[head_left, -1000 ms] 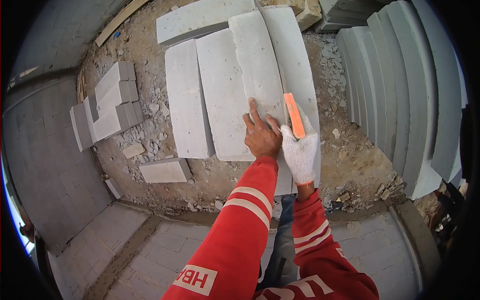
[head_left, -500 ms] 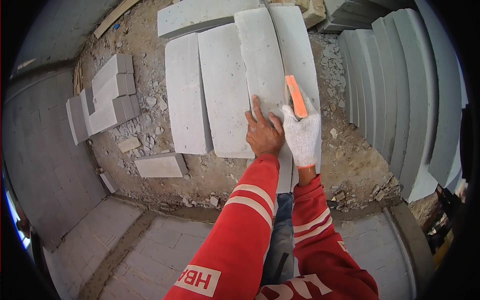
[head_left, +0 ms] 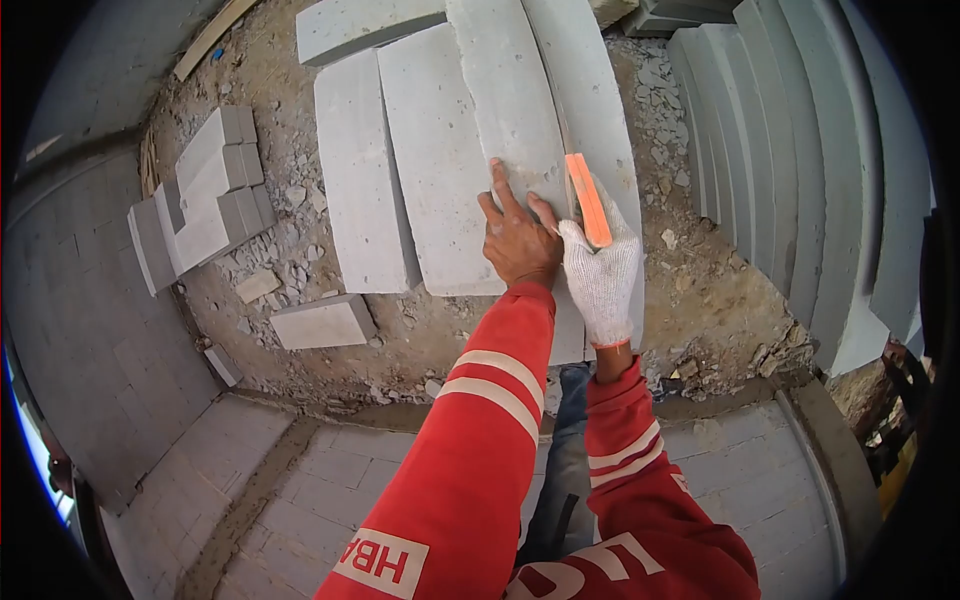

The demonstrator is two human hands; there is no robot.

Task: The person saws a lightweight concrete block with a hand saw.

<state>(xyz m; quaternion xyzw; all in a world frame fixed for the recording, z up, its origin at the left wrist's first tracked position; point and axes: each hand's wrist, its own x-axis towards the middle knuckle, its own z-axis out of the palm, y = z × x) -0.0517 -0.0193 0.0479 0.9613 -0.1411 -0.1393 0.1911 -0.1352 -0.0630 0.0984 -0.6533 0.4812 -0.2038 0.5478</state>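
Note:
Several pale grey blocks lie side by side, among them a long block point(head_left: 515, 90) under my hands. My left hand point(head_left: 522, 232), bare, rests on this block with its fingers spread. In a white knitted glove, my right hand point(head_left: 602, 262) is closed round the orange handle point(head_left: 588, 200) of a saw. The saw's narrow blade runs away from me along the long block's right edge, beside another block point(head_left: 590, 90). Where the blade meets the blocks is hard to make out.
Stacked grey slabs point(head_left: 790, 170) stand at the right. Cut block pieces point(head_left: 215, 200) and a small block point(head_left: 322, 322) lie on the rubble-strewn ground point(head_left: 420, 345) at the left. A block wall point(head_left: 100, 330) rises at far left; a wooden strip point(head_left: 212, 40) lies behind.
The view has shifted slightly, so the blocks sit a little higher and further left in it. Both hands keep their places, with my right hand still round the handle.

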